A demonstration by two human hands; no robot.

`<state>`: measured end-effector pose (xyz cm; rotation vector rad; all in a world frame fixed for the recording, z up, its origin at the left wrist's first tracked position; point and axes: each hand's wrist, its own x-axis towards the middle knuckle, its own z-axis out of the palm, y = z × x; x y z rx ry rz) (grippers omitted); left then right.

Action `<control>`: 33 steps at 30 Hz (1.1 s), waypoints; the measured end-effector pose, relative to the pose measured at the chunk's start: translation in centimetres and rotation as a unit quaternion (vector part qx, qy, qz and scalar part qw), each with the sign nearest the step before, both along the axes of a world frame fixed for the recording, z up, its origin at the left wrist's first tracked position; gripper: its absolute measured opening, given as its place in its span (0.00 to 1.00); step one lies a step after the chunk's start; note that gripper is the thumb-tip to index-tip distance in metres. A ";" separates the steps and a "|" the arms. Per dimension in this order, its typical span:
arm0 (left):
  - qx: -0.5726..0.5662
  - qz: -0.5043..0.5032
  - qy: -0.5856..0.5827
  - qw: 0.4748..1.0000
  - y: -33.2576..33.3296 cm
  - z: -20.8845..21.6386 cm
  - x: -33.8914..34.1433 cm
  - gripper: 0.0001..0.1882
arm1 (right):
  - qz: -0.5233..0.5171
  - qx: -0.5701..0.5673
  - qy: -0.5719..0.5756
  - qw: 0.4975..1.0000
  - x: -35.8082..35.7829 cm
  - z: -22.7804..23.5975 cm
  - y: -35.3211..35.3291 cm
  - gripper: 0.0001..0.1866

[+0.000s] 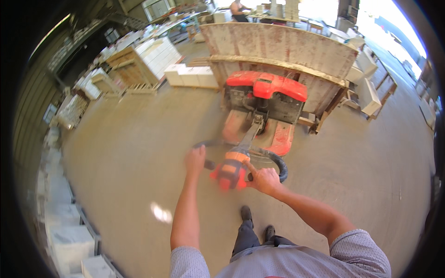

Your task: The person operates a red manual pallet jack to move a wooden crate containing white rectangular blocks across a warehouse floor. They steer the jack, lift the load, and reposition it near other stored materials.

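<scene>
A red electric pallet truck [266, 85] stands ahead of me, its tiller arm [251, 135] tilted back toward my body. My left hand [195, 158], slightly blurred, is closed round the left side of the black looped handle [278, 163]. On the other side, my right hand [266, 180] is closed at the inner end of the right loop. Its index finger reaches onto the orange and dark control head [230, 170], and its thumb lies by the red part. The palm hides that grip.
A large worn wooden panel [278, 44] stands upright just beyond the truck. White blocks [192, 76] and a slatted crate [157, 58] sit at the left. More white slabs [369, 97] rest on a rack at right. Pale blocks [69, 241] line the near left. Another person [238, 10] is far off.
</scene>
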<state>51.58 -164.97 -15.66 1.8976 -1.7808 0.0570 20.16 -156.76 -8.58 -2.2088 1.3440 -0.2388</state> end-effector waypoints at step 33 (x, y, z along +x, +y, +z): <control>-0.034 0.033 0.015 0.999 32.7 16.6 -31.8 0.20 | 0.047 0.032 0.032 0.998 -32.9 15.5 27.2 0.44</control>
